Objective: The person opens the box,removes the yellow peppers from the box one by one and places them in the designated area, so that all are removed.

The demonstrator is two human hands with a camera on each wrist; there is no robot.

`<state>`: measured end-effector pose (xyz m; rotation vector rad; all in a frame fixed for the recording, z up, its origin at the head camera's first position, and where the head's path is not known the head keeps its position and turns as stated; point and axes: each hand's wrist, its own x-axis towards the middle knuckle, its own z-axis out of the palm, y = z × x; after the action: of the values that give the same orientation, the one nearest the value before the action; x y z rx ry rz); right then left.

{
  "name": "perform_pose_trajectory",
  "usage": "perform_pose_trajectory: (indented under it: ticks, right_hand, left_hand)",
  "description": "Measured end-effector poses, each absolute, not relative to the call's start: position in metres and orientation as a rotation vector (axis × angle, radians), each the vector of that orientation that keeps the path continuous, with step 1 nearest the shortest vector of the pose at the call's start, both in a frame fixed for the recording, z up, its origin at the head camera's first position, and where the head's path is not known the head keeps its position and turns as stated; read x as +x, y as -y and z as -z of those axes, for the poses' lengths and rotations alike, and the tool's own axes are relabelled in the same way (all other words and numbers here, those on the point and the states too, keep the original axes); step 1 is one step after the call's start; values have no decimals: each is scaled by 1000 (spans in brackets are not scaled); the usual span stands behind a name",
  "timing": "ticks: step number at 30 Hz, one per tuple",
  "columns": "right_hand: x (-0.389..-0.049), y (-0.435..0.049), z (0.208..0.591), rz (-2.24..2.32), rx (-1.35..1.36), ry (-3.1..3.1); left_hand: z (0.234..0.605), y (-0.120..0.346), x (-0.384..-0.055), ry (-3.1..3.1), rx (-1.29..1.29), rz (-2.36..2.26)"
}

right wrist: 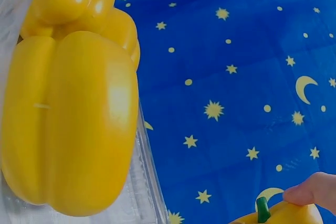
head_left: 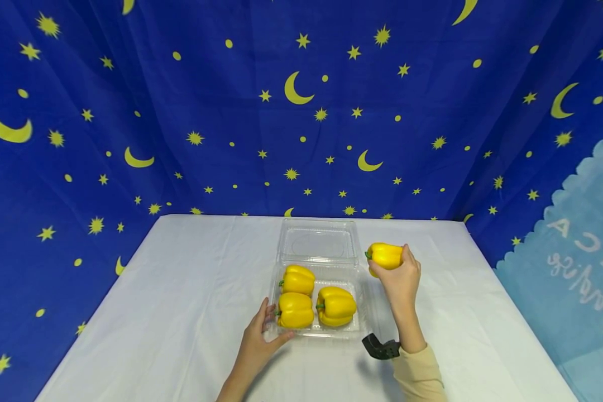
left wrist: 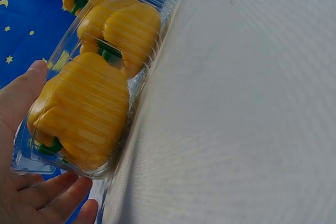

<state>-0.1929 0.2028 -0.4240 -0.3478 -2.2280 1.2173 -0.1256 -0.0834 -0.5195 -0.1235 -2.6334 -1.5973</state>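
Observation:
A clear plastic clamshell container stands on the table with its lid folded back. Inside lie three yellow bell peppers: one at the back left, one at the front left and one on the right. My left hand holds the container's front left corner, thumb at the front rim and fingers along the left side. Another yellow bell pepper is in my right hand, raised to the right of the lid, its green stem pointing left. The right wrist view shows only a fingertip on this pepper.
A white cloth covers the table. Behind it hangs a blue curtain with yellow moons and stars. A light blue panel with lettering hangs on the right. A black wrist mount sticks out from the right wrist.

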Motion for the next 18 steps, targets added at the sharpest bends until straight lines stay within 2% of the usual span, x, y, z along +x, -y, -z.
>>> perform_pose_trajectory:
  ticks: [18]
  right_hand:
    - [-201, -207, 440, -1199, -367, 2278]
  left_hand:
    - [519, 84, -125, 2636, -123, 1597]
